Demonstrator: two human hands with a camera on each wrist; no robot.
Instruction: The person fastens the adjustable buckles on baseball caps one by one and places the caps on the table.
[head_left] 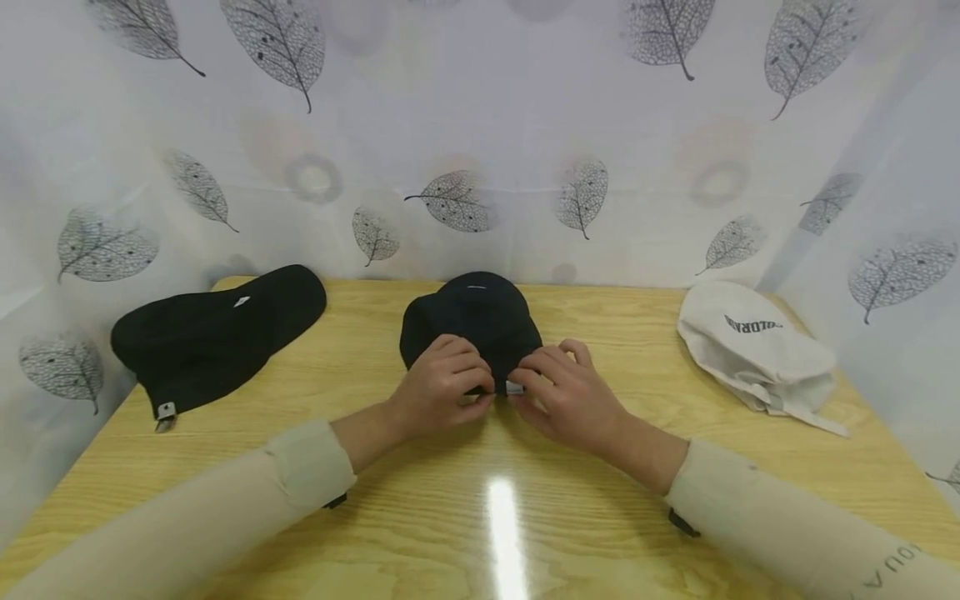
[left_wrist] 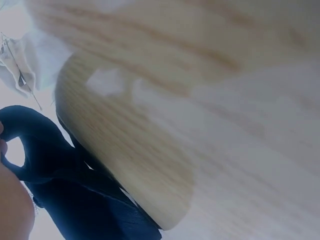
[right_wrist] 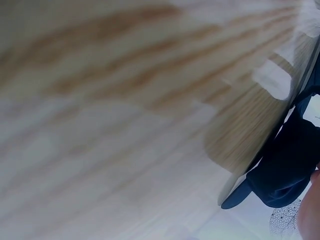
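Note:
A dark cap sits at the middle of the table's far side, its rounded brim toward the curtain. My left hand pinches the cap's near edge, thumb and fingers curled at the strap. Just to its right, my right hand pinches the same edge beside a small pale tab. The fingers hide part of the strap. In the left wrist view the dark cap shows an open loop at its back, with fingertips at the left border. The right wrist view has the cap along its right side.
A black cap with a metal strap clasp lies at the left. At the right rests a white cap with dark lettering and a loose strap end. A leaf-patterned curtain hangs behind the wooden table.

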